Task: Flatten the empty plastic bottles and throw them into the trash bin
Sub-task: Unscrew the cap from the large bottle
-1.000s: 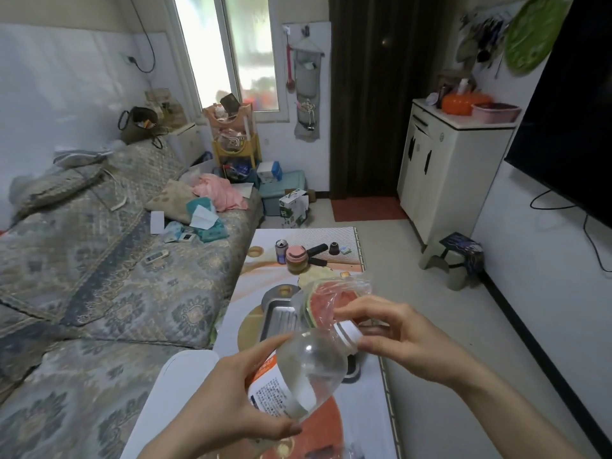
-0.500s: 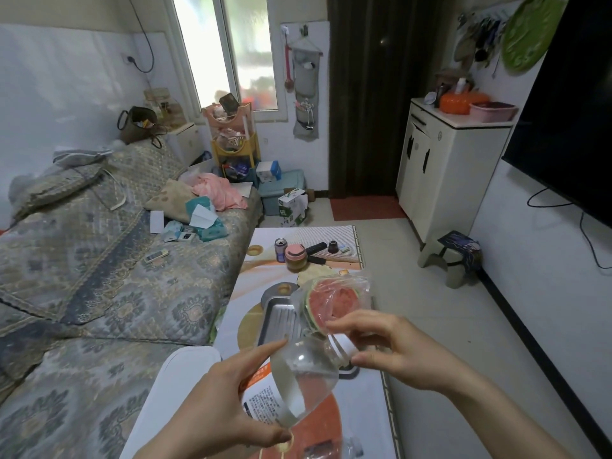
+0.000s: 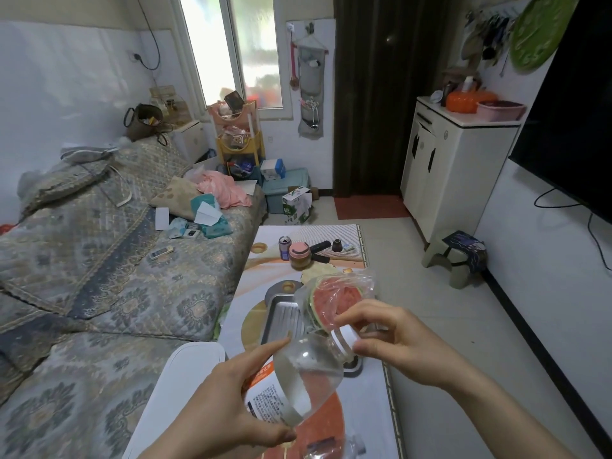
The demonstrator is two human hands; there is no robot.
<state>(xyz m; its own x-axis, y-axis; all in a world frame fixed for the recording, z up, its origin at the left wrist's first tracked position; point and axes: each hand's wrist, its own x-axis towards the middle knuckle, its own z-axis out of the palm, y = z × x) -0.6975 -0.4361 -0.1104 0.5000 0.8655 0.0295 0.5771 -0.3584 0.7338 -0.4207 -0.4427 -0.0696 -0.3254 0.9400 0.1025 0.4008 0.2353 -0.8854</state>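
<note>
Clear plastic bottle (image 3: 306, 376) being uncapped.
Left hand (image 3: 215, 412) wraps its body; right hand (image 3: 397, 342) pinches the white cap (image 3: 344, 339). Next, likely twist it off, then squash.

**Clear bottle held tilted above the table**

A clear plastic bottle with an orange-and-white printed label (image 3: 298, 382) was unflattened, its rounded shoulder full. It was tilted, its neck pointing up and to the right, with a white screw cap (image 3: 344, 339) on the neck. A second clear plastic bottle (image 3: 337, 450) lay on its side at the lower edge, only partly visible.
</note>
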